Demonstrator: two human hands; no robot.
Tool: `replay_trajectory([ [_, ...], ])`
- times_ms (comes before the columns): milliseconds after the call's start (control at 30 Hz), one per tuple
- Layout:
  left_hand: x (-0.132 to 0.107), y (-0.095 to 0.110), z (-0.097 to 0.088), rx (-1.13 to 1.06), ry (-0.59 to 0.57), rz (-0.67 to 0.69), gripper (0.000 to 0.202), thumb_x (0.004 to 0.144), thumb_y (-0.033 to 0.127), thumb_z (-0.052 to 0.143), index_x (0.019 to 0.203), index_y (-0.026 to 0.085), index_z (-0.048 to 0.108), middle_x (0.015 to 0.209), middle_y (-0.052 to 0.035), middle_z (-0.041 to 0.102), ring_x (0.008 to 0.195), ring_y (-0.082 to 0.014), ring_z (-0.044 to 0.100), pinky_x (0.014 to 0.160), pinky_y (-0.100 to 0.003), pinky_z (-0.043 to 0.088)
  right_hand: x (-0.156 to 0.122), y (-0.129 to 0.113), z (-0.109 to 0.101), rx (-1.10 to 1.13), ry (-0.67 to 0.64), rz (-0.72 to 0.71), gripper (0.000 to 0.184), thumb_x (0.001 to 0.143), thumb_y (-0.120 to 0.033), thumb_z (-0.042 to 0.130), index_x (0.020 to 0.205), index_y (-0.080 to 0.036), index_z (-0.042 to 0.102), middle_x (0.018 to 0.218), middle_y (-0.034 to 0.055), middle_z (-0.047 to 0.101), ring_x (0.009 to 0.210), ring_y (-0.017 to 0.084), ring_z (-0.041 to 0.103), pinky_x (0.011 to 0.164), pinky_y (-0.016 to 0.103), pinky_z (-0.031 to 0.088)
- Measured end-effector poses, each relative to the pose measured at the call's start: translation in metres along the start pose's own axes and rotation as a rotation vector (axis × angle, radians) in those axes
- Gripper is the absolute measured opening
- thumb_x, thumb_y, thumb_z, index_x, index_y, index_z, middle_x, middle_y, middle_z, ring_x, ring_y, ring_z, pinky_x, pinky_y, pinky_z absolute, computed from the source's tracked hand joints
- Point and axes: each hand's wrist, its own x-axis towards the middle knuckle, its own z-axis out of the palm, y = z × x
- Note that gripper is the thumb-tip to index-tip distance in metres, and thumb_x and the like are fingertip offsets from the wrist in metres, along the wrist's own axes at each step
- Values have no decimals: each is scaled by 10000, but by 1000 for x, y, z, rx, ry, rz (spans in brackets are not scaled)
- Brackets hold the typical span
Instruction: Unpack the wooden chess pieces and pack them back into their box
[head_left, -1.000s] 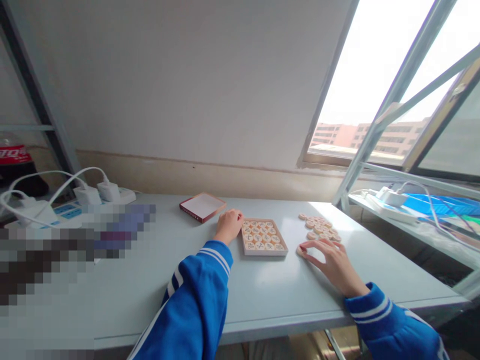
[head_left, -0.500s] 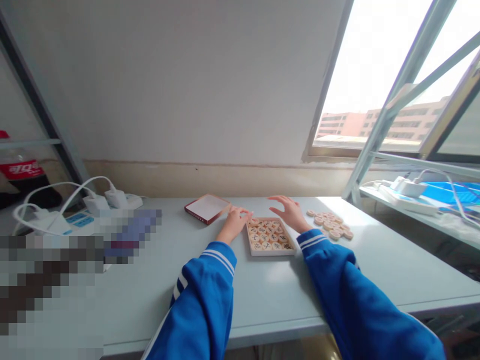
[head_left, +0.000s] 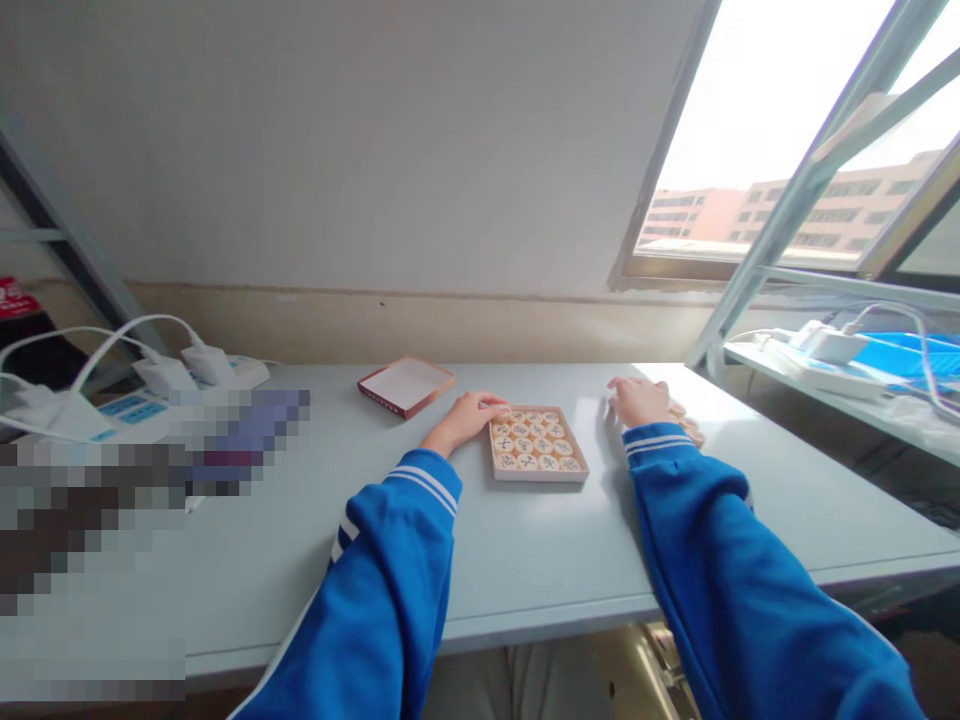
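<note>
On the pale grey worktop (head_left: pixel 525 560), below an open window (head_left: pixel 750 150), a wooden tray of xiangqi pieces (head_left: pixel 537 445) sits right of a red-edged box lid (head_left: pixel 406 386). The left hand's (head_left: pixel 465 415) open grip touches the tray's corner. The right hand (head_left: pixel 637 400) has moved onto the loose pieces (head_left: pixel 694 432); whether its grip holds one cannot be told.

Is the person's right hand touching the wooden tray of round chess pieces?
Apart: the head view shows bare tabletop between the right hand and the wooden tray.
</note>
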Motion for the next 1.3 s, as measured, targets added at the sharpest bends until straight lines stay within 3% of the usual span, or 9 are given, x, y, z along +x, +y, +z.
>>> replay_trajectory([
  [267, 0, 5, 0, 41, -9, -38, 298, 764, 204, 417, 945, 92, 626, 1034, -98, 631, 977, -186, 550, 851, -255, 409, -5, -22, -15, 331, 71, -84, 201, 768, -217, 474, 896, -220, 628, 886, 38, 661, 854, 204, 560, 770, 365, 282],
  [433, 1, -1, 1, 67, 10, 11, 270, 762, 225, 452, 917, 95, 631, 996, -98, 644, 935, -189, 564, 834, -262, 419, -17, -57, -30, 818, 104, -455, 202, 764, -343, 530, 917, -236, 609, 929, -4, 648, 742, 127, 580, 751, 289, 380],
  [533, 2, -3, 2, 62, 28, 38, 250, 745, 216, 485, 914, 109, 637, 996, -88, 646, 926, -182, 567, 846, -264, 416, -26, -72, -34, 831, 46, -597, 187, 756, -312, 554, 911, -227, 612, 906, 14, 641, 746, 136, 581, 725, 279, 419],
  [800, 1, -4, 2, 68, 9, 58, 288, 752, 259, 480, 929, 97, 639, 989, -94, 646, 917, -193, 571, 831, -265, 423, -27, -79, -26, 876, -5, -646, 207, 722, -253, 588, 912, -176, 617, 893, 51, 612, 728, 127, 589, 700, 263, 456],
  [900, 2, -5, 1, 79, 6, 32, 291, 758, 272, 466, 919, 107, 643, 975, -87, 652, 904, -198, 577, 813, -271, 432, -17, -61, -25, 882, -9, -582, 208, 750, -273, 546, 925, -182, 613, 901, 43, 631, 741, 131, 591, 664, 257, 460],
  [1000, 4, -8, -1, 77, 25, 9, 320, 794, 269, 400, 920, 108, 646, 1011, -90, 643, 944, -196, 567, 838, -269, 422, -6, -19, -20, 674, 73, -336, 178, 734, -252, 550, 875, -179, 630, 843, 42, 645, 745, 152, 587, 696, 288, 453],
  [1100, 6, -10, -3, 70, 59, -22, 336, 809, 241, 363, 961, 112, 634, 1073, -84, 621, 1002, -183, 542, 870, -257, 405, -3, 34, -7, 449, -129, -156, 223, 626, -318, 650, 813, -196, 654, 756, 36, 644, 698, 181, 592, 629, 303, 461],
  [1200, 7, -11, -4, 81, 35, -34, 321, 790, 223, 387, 964, 112, 633, 1072, -81, 622, 1006, -182, 541, 870, -255, 404, -7, 69, 7, 461, -227, -303, 257, 521, -291, 706, 767, -224, 671, 769, 23, 645, 703, 182, 594, 587, 273, 466],
  [1300, 7, -10, -5, 97, 33, -21, 302, 764, 208, 417, 943, 113, 642, 1063, -83, 627, 1005, -186, 541, 883, -261, 395, -12, 74, 9, 480, -206, -376, 136, 534, -274, 685, 660, -224, 667, 758, 19, 646, 673, 171, 588, 588, 265, 465],
])
